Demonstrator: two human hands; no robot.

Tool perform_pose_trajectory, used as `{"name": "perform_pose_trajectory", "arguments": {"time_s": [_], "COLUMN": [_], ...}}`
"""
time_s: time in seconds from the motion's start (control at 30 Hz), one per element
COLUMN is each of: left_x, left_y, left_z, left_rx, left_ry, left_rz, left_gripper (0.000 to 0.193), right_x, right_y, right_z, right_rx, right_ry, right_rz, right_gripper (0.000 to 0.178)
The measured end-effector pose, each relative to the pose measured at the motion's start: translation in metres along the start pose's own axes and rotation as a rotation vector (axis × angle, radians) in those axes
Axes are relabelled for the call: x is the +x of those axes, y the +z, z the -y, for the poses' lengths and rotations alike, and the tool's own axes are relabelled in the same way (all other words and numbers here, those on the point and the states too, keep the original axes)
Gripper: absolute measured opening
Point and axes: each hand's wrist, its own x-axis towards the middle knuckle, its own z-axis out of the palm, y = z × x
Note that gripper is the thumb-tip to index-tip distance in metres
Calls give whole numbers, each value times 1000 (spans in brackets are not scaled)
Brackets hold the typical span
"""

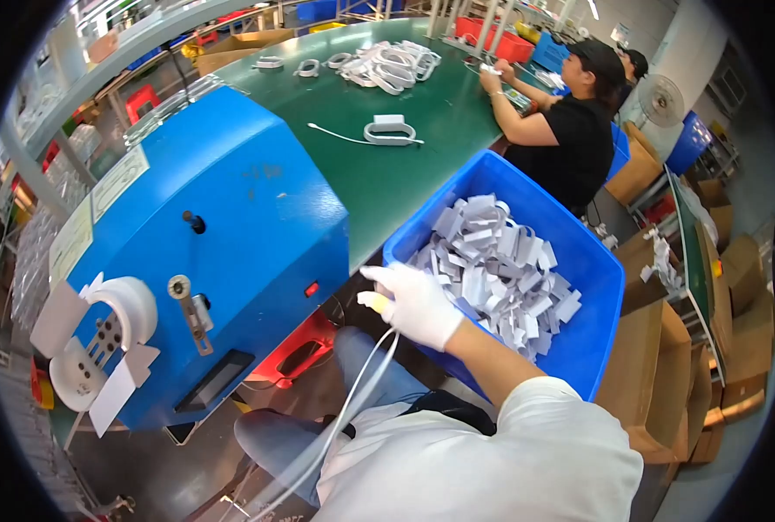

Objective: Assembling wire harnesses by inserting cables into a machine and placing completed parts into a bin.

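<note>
Right hand (413,304), white glove on, sits at the near rim of the blue bin (596,287) — grip closed on a thin white cable (361,391) pinched between thumb and fingers, the cable trailing down past the knee toward the lower edge of the view. Left hand is out of sight, so nothing to say of its grip. Just beyond the knuckles lies the heap of small white paper-wrapped pieces (500,270) filling the bin. To do this well, I'd say — keep the pinch close to the cable's end, let the slack hang free so it can't snag the bin rim. Left of the hand stands the big blue machine (222,235) with its white spool (117,322). Farther off, on the green counter (405,165), 1 coiled white cable (389,130) lies alone, more coils (387,63) piled beyond, and 1 co-worker (570,130) in black works there.
</note>
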Motion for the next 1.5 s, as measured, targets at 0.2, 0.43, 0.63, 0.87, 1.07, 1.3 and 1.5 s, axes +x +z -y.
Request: {"name": "perform_pose_trajectory", "arguments": {"time_s": [0.2, 0.43, 0.63, 0.87, 1.07, 1.3, 1.5], "left_x": [26, 79, 108, 127, 139, 135, 133], "left_y": [66, 64, 41, 66, 69, 74, 67], "left_z": [19, 22, 2, -7, 6, 19, 32], "left_rx": [626, 200, 169, 437, 478, 689, 788], "left_ry": [-200, -245, -130, -183, -169, -21, 149], "left_rz": [330, -124, -162, -107, -145, -184, -151], "left_gripper": [18, 37, 21, 20, 14, 10, 12], "right_x": [-22, 5, 17, 21, 33, 46, 92], "right_y": [46, 2, -29, -42, -40, -49, -108], "right_z": [117, 85, 55, 41, 43, 25, 20], "right_rx": [818, 470, 441, 412, 344, 276, 207], "right_ry": [-744, -500, -227, -199, -210, -231, -164], "right_rz": [406, 196, 77, -63, -140, -144, -274], "right_gripper": [37, 10, 16, 25, 22, 13, 14]}}
